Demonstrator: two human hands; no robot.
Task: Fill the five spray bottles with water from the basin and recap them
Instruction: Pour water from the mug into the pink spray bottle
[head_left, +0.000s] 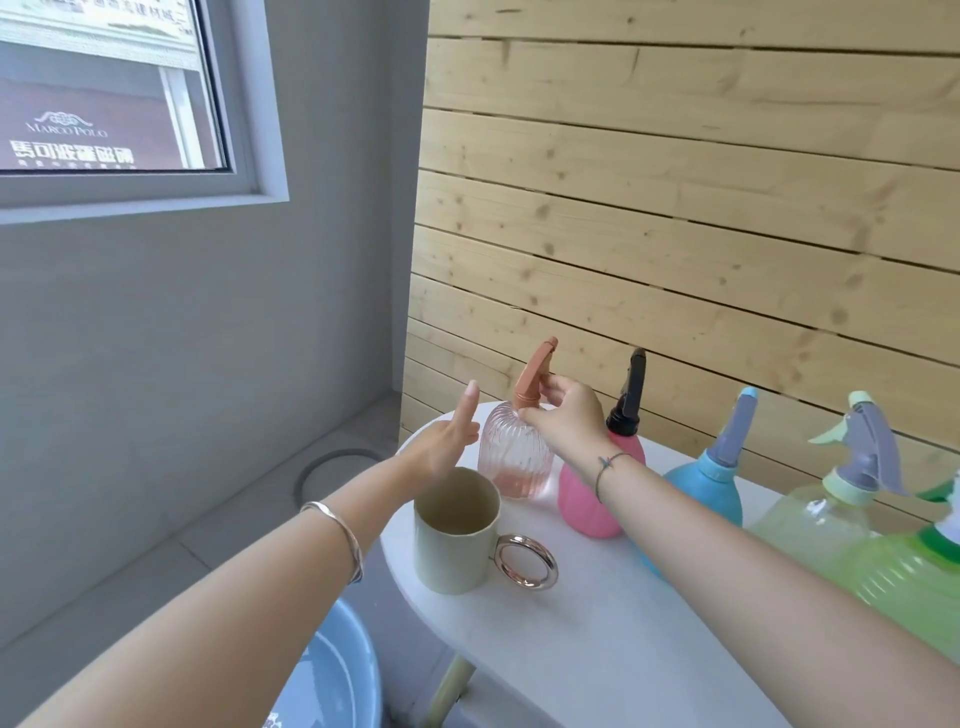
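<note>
Right grip (563, 415) is clamped on the copper pump head of the clear pink bottle (511, 457), which stands upright on the white surface (597, 639) just behind the mug (457, 540). Left grip (444, 441) is apart, fingers straight, above the mug's far rim, holding nothing. Right of the mug, capped, in a row: opaque pink bottle (587, 501), blue bottle (709, 488), pale green bottle (815, 525), green bottle (914, 577). The basin (332, 675) sits below-left of the mug.

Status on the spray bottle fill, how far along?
Early, by the look. Done: nothing certain; all five bottles wear sprayers. In hand: right hand grips the sprayer head of the clear pink bottle, which looks nearly empty; left hand open beside it. Left: pink bottle, blue bottle, pale green bottle and green bottle stand untouched; mug on the table, basin below.
</note>
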